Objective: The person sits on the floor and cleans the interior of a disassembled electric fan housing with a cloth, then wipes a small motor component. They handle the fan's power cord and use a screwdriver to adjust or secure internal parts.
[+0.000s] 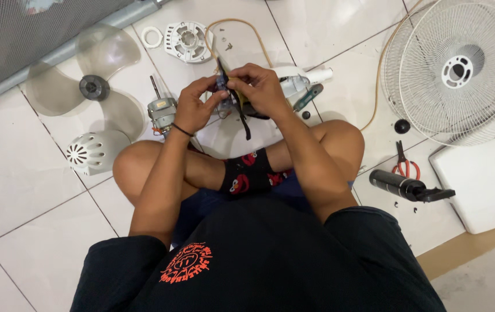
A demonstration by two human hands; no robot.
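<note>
Above glossy tiles, left hand (pixel 192 110) and right hand (pixel 262 89) pinch a small wired part (pixel 227 92) in closed grip.

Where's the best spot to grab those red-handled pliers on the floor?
Probably by the red looped handles of the red-handled pliers, coming from above on the side nearer the person. The handles point that way and lie flat on the white tiled floor; the dark jaws point away, beside the black cylinder.
</note>
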